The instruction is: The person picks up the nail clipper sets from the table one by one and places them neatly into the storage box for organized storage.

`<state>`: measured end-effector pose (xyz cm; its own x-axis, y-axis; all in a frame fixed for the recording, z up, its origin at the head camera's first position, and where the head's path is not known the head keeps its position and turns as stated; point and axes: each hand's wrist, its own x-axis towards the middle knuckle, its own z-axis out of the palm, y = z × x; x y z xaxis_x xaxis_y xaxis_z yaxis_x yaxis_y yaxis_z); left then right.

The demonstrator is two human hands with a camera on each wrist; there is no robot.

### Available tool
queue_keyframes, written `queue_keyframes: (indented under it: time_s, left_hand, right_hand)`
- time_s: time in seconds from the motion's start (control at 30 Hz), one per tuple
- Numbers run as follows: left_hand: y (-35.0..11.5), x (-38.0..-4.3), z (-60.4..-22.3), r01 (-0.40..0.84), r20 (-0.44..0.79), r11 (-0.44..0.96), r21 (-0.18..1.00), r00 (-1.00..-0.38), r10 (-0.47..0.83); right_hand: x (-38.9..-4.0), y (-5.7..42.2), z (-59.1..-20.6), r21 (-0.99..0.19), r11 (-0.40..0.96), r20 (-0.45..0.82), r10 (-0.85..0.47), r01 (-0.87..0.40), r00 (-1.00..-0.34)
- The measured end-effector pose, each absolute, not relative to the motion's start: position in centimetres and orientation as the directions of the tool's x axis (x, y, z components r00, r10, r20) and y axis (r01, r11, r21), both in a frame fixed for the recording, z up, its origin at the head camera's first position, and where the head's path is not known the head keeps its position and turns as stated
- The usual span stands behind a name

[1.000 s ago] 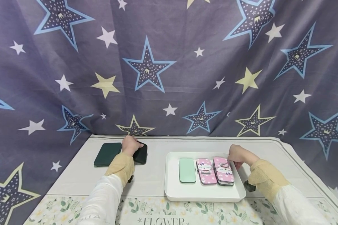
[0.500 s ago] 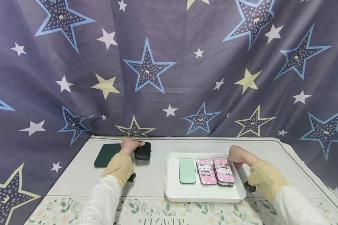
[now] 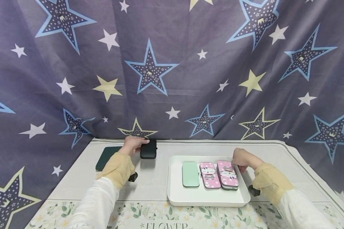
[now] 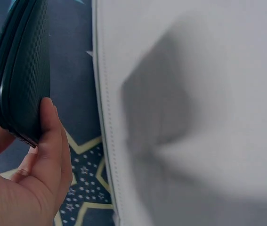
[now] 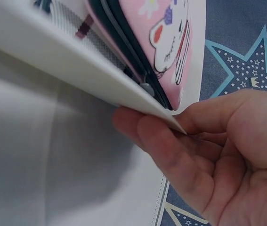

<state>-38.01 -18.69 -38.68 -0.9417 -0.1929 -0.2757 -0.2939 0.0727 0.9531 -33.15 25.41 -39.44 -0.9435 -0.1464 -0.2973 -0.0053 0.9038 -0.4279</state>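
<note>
My left hand [image 3: 132,145] holds a small black hard case [image 3: 148,150] by its near-left edge, raised above the back left of the table. In the left wrist view the fingers and thumb pinch one end of that case [image 4: 25,66], whose side shows layered shells and a textured face. A dark green flat case [image 3: 106,156] lies to its left, partly covered by my arm. At the right, my right hand [image 3: 243,157] pinches the rim of a white tray [image 3: 209,201]. Thumb and fingers grip the tray wall [image 5: 53,56] in the right wrist view.
In the tray lie a mint green case [image 3: 190,174], a pink cat-print case [image 3: 210,175] and, at its right, a pink cat-print case [image 3: 227,175] that looks stacked on another. A star-patterned curtain [image 3: 172,95] rises behind the table. Floral cloth [image 3: 160,210] covers its front.
My left hand has lifted the black case off the table and moved it slightly right and away from the dark green case. The right hand and tray have stayed put.
</note>
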Motion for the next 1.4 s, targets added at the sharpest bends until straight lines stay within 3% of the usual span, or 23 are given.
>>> queue_keyframes:
  time_s: [0.77, 1.4]
  left_hand:
    - [-12.4, -35.9, -33.0, -0.261, -0.266, 0.109, 0.959, -0.963, 0.035]
    - [-5.0, -34.4, -33.6, -0.255, -0.255, 0.023, 0.967, -0.951, 0.172]
  right_hand:
    - [-33.3, 25.4, -39.3, -0.428, 0.904, -0.3, -0.148, -0.006, -0.942]
    - [-33.4, 25.4, -39.3, -0.413, 0.911, -0.305, -0.146, -0.007, -0.941]
